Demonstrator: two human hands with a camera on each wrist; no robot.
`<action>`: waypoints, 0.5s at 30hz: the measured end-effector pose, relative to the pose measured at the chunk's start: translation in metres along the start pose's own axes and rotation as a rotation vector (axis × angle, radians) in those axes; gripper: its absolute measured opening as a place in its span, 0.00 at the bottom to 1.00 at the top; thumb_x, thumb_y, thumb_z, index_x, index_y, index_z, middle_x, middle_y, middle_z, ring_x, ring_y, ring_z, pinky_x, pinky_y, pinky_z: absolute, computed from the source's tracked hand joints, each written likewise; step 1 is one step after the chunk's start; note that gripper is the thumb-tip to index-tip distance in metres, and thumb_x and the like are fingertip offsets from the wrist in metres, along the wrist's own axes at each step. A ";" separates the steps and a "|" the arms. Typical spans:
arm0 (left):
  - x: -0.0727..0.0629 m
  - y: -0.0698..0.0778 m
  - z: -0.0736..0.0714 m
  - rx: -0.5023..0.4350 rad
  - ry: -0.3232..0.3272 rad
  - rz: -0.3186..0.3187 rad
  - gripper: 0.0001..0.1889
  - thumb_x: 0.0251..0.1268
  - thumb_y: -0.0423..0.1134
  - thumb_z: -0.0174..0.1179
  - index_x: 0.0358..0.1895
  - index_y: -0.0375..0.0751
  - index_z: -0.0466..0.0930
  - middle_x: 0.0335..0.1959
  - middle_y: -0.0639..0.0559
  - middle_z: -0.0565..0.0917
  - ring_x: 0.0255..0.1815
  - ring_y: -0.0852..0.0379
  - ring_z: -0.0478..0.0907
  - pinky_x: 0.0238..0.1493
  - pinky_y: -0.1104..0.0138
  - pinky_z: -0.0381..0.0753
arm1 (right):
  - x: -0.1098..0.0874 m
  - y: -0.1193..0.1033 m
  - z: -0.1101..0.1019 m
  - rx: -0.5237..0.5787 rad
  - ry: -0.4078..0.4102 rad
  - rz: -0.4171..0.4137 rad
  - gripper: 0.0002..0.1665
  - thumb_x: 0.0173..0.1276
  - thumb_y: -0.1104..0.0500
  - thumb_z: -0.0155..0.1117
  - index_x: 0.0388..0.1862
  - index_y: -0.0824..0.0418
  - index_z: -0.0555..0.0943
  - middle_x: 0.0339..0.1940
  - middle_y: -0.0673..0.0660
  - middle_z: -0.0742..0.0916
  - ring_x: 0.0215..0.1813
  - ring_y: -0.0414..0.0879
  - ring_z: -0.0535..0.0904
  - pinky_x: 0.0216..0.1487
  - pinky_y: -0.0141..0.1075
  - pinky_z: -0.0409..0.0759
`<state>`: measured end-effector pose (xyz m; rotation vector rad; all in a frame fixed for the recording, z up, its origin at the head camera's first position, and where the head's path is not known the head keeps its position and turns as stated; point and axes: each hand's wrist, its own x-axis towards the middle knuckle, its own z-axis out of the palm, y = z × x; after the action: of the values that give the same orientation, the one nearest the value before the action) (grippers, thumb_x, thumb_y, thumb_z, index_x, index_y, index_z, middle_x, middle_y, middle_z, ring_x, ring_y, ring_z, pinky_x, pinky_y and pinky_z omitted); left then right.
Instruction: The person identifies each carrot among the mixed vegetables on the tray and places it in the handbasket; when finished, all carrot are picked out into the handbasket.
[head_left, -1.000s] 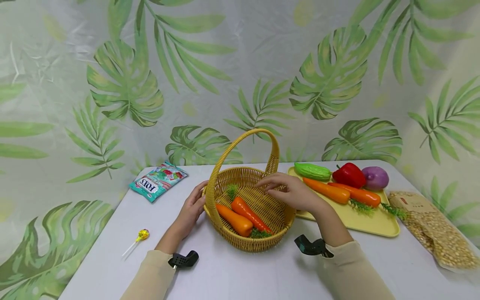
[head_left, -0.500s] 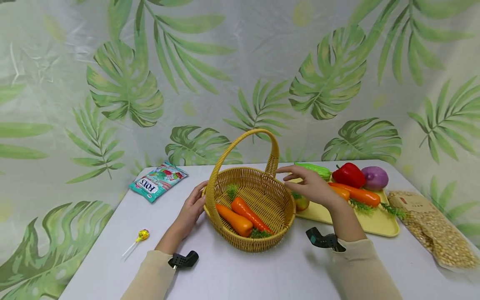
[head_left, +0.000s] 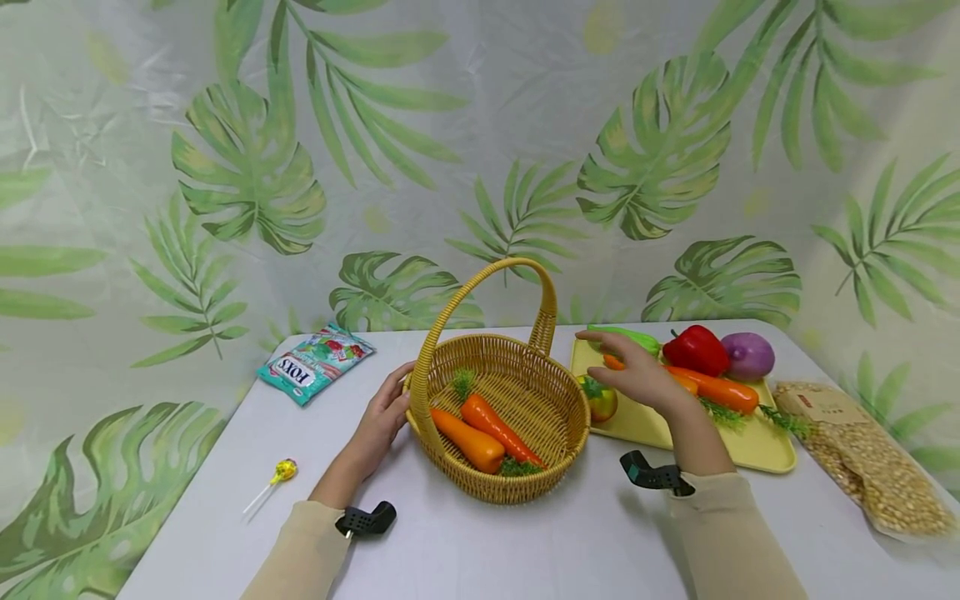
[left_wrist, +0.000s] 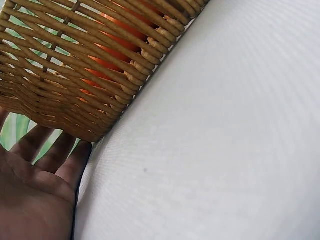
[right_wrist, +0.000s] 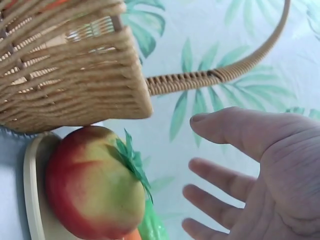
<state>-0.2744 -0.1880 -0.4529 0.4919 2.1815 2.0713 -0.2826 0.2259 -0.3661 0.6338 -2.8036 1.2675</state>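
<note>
Yellow wicker is shown at the middle of the white table [head_left: 480, 550], where a basket [head_left: 498, 490] is set upright with its handle raised. With the basket taken as the clock's centre, the left hand [head_left: 384, 417] is rested against its wall at nine o'clock; its fingers [left_wrist: 56, 154] are spread, though their tips are hidden. Two carrots [head_left: 468, 440] are laid inside toward seven o'clock. Between two and three o'clock, the right hand [head_left: 637, 372] is held over a yellow tray [head_left: 735, 446], its thumb parted from loosely bent, spread fingers. Just beside the basket, at three o'clock, a red-and-yellow fruit [right_wrist: 95, 185] is placed on the tray. A green gourd [head_left: 635, 339], a red pepper [head_left: 697, 350], a purple eggplant [head_left: 748, 356] and two more carrots [head_left: 716, 390] are also held there. Farther out, just past three, a bag of grain [head_left: 862, 458] is laid. A candy packet [head_left: 315, 364] is seen between nine and ten, a lollipop [head_left: 283, 471] between eight and nine.
</note>
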 end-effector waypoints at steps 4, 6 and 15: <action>0.000 0.001 0.000 0.002 -0.002 0.005 0.26 0.79 0.46 0.45 0.77 0.60 0.57 0.77 0.50 0.64 0.68 0.67 0.70 0.70 0.62 0.70 | -0.001 0.005 -0.006 -0.026 0.015 0.040 0.34 0.74 0.55 0.61 0.76 0.56 0.65 0.78 0.65 0.65 0.78 0.69 0.57 0.71 0.69 0.60; 0.000 0.001 0.000 0.000 -0.002 0.004 0.26 0.79 0.46 0.45 0.77 0.60 0.57 0.77 0.50 0.64 0.68 0.66 0.70 0.70 0.64 0.70 | -0.003 0.008 -0.009 -0.042 0.024 0.072 0.35 0.73 0.52 0.62 0.76 0.54 0.65 0.79 0.64 0.65 0.79 0.68 0.56 0.71 0.70 0.57; 0.000 0.001 0.000 -0.006 -0.001 -0.003 0.26 0.79 0.47 0.45 0.76 0.61 0.57 0.78 0.51 0.63 0.69 0.66 0.69 0.75 0.50 0.64 | -0.010 0.027 -0.020 -0.074 0.028 0.135 0.36 0.74 0.52 0.61 0.77 0.55 0.63 0.79 0.68 0.63 0.79 0.68 0.54 0.73 0.69 0.55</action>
<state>-0.2742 -0.1877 -0.4523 0.4879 2.1736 2.0748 -0.2864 0.2597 -0.3739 0.4264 -2.8983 1.1750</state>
